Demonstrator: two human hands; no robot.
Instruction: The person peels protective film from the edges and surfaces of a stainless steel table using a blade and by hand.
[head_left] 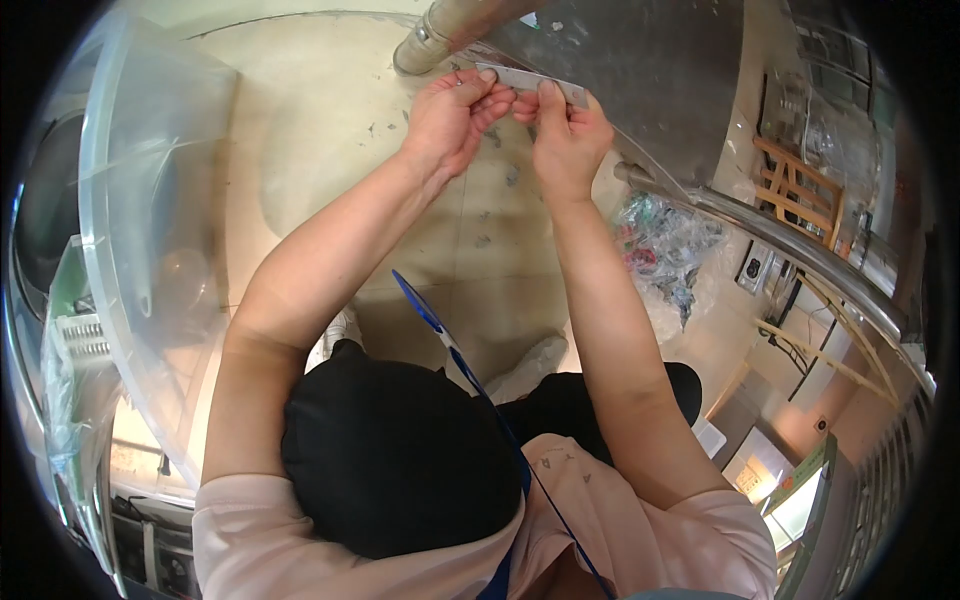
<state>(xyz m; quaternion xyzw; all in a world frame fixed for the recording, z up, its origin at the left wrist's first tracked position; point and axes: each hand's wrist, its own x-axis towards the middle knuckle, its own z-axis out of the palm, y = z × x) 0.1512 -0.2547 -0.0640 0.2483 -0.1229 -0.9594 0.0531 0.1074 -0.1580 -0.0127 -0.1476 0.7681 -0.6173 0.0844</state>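
Both my hands are raised at the top of the head view, pinching a thin whitish strip [520, 78] between them. My left hand [452, 118] has thumb and fingers closed on the strip's left end. Toward the other end, my right hand [568, 132] grips it with the thumb on top and the fingers curled beneath. The strip lies along the near edge of a dark metal panel [650, 70]; whether it touches the panel I cannot tell. Just beyond my left hand is a thick metal pipe [428, 45].
On the left stands a large translucent plastic bin [150, 220]. A clear bag of crumpled plastic [665, 250] lies right of my right forearm, beside a metal rail [800, 250]. A wooden frame [797, 190] is farther right. A blue lanyard [420, 303] hangs at my chest.
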